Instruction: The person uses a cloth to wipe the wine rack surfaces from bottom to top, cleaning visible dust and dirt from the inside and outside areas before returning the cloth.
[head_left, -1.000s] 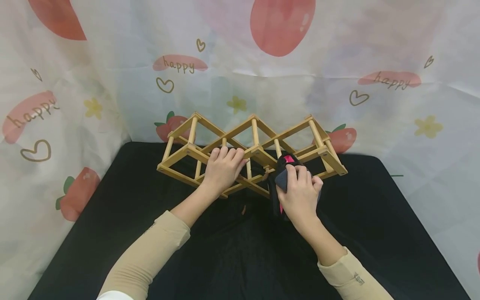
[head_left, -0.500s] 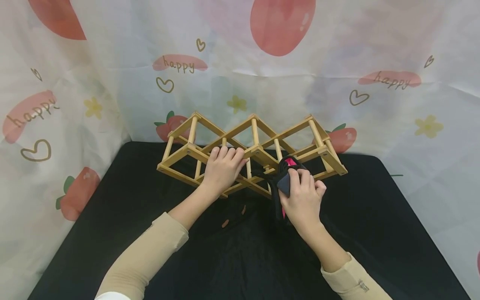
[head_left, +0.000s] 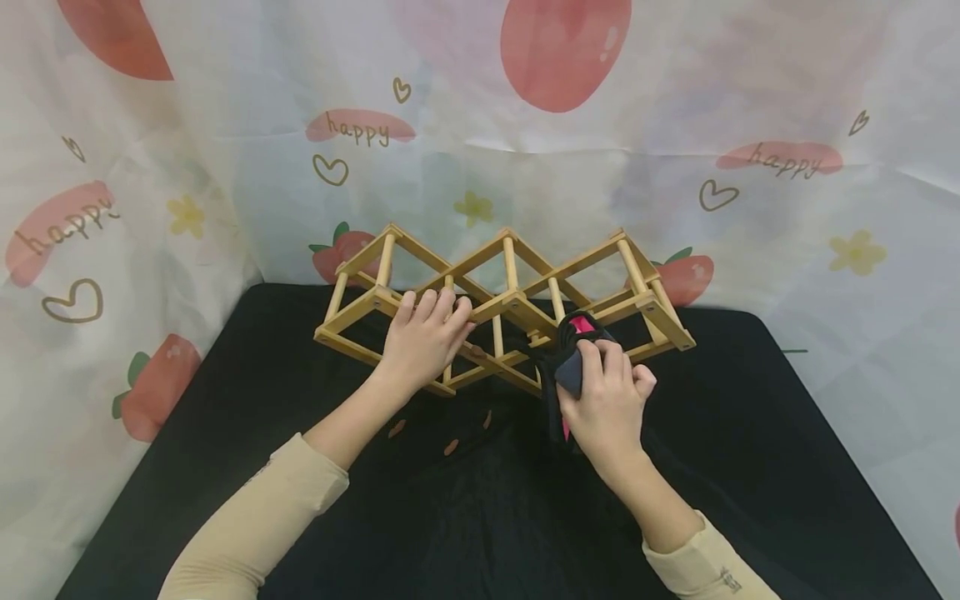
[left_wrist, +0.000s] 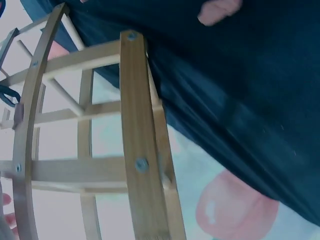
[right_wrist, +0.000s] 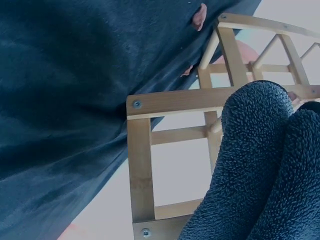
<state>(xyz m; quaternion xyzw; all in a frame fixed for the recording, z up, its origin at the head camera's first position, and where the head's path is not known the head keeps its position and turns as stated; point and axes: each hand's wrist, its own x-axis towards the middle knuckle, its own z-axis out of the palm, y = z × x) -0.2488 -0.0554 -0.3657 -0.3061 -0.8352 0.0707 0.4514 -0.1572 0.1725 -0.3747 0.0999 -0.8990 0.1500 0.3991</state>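
A lattice wooden rack (head_left: 508, 250) of slats and round rods stands on the black cloth. My left hand (head_left: 418, 342) grips its front slats left of the middle, fingers bent over them; its far fingertips are hidden. My right hand (head_left: 603, 404) holds a folded bundle (head_left: 570, 373) of dark fabric with a pink inner part. In the right wrist view, the bundle (right_wrist: 250, 160) shows a fuzzy dark blue surface in two rounded lobes, against the rack (right_wrist: 180, 102). Its exact kind is unclear. The left wrist view shows the rack (left_wrist: 137, 125) up close.
Small brown scraps (head_left: 451, 447) lie on the black cloth (head_left: 465, 533) in front of the rack. Another brown scrap (left_wrist: 18, 116) shows at the rack in the left wrist view. A curtain (head_left: 562, 183) printed with fruit and hearts hangs behind.
My left hand has shifted left along the rack. The right hand has drawn the bundle slightly right and nearer. More brown scraps are visible on the cloth. The rack has stayed put.
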